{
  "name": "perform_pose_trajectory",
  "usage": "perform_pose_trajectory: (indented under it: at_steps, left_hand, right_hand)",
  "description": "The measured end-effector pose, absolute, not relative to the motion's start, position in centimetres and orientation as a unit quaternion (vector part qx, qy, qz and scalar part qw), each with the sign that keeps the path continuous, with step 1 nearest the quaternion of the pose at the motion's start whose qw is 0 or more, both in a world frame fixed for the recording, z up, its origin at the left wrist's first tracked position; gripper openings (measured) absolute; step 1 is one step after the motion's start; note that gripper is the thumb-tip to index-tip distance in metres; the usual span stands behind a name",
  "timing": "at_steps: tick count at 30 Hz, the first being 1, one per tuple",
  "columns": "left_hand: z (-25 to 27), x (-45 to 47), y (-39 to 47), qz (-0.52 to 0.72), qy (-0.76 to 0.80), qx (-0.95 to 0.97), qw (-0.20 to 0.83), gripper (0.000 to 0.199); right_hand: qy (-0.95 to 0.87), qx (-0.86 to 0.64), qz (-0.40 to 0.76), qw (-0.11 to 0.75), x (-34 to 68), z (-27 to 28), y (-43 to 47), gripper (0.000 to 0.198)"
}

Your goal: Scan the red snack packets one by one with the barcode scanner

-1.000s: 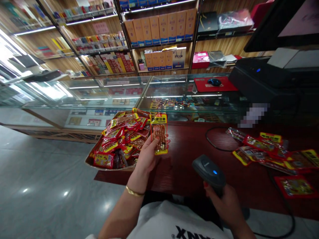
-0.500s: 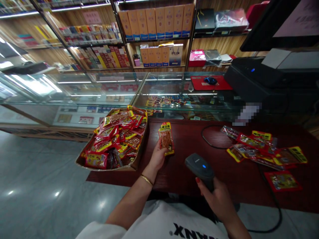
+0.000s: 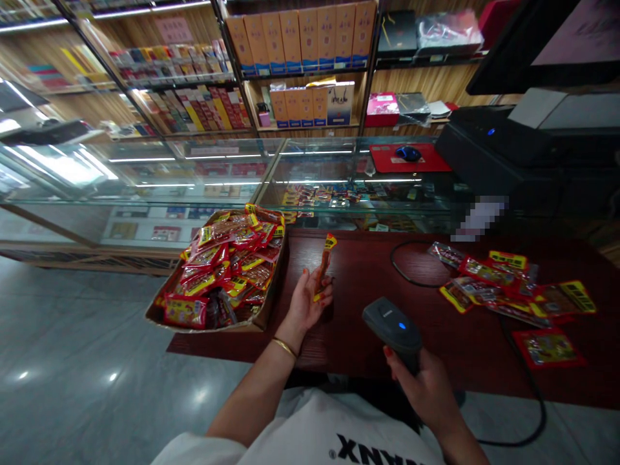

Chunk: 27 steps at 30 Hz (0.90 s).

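My left hand (image 3: 307, 300) holds a red and yellow snack packet (image 3: 323, 266) upright above the dark wooden counter, turned so that its narrow edge faces me. Fingers and thumb lie on either side of the packet. In my right hand (image 3: 426, 387) is a dark grey barcode scanner (image 3: 394, 326) with a small blue light on top; its head points forward and left. Left of my left hand stands a cardboard box (image 3: 264, 316) heaped with similar packets (image 3: 227, 258). Several loose packets (image 3: 498, 278) lie on the counter at the right, one (image 3: 547, 347) nearer to me.
The scanner's black cable (image 3: 540, 413) curves down at the right edge. Behind the wooden counter (image 3: 349, 336) stands a glass display case (image 3: 217, 171) with a mouse (image 3: 407, 153) on a red mat. A black machine (image 3: 523, 155) and a monitor (image 3: 542, 45) stand at the right.
The packet in my left hand has turned from its flat face to its narrow edge, and the fingers have opened out somewhat. My right hand with the scanner has hardly moved.
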<state>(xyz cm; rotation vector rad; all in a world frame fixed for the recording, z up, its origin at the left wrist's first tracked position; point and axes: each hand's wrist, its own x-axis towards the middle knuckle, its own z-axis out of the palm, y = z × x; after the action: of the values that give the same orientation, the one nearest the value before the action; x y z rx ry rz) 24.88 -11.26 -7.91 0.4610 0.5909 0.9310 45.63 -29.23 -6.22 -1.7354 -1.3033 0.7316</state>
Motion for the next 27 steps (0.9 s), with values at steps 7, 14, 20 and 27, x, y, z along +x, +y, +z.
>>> perform_pose_trajectory:
  at_steps: [7,14,20,27]
  left_hand:
    - [-8.6,25.4,-11.0,0.441,0.343,0.248,0.791,0.047]
    - [-8.9,25.7,-11.0,0.431,0.376,0.308,0.76,0.054]
    - [-9.0,25.8,-10.5,0.4,0.381,0.315,0.772,0.043]
    - [-10.1,26.6,-10.1,0.375,0.413,0.357,0.749,0.04]
  right_hand:
    - [-0.534,-0.686,0.281,0.406,45.7,-6.4,-29.1,0.042]
    - [-0.584,-0.681,0.259,0.359,46.1,-6.3,-28.6,0.03]
    - [-0.65,-0.665,0.224,0.291,47.2,-6.2,-28.5,0.035]
    - [-0.649,-0.67,0.234,0.273,48.9,-5.0,-29.5,0.033]
